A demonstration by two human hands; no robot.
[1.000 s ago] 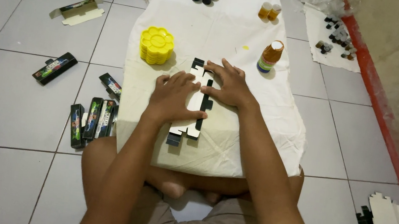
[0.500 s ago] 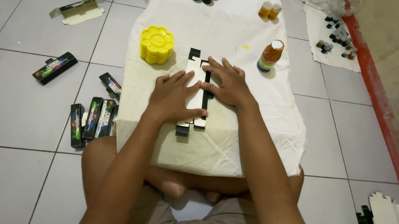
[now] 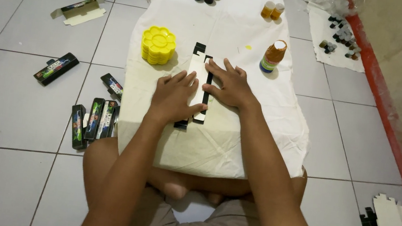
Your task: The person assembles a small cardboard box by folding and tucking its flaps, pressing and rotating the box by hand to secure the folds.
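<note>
1. Head view: the left hand (image 3: 176, 97) lies flat, fingers spread, on a flattened black-and-white carton blank (image 3: 198, 79) that sits lengthwise in the middle of a low desk covered with a cream cloth (image 3: 217, 146). Its grip is open, pressing rather than clasping.
2. The right hand (image 3: 230, 85) rests just beside it on the blank's right edge, also open, palm down with fingers splayed over the black strip.
3. The cloth looks loose and creased at the near edge; hard sideways pressing could likely drag it and skew the blank, so a fold may land off its crease.
4. The orange paint bottle (image 3: 272, 56) stands upright near the right hand. A wide sweep of that hand or a tug on the cloth could tip it; whether its cap is tight cannot be told.
5. The stack of yellow flower-shaped palettes (image 3: 158, 45) stands near the blank's far left side; a shove of the blank forward could nudge it.
6. A small yellow spot (image 3: 248, 47) marks the cloth beyond the hands; if it is wet paint, the blank could smear on it.
7. Finished slim black boxes (image 3: 92, 122) lie on the tiled floor beside the left knee, where a shifting leg could scatter them.
</note>
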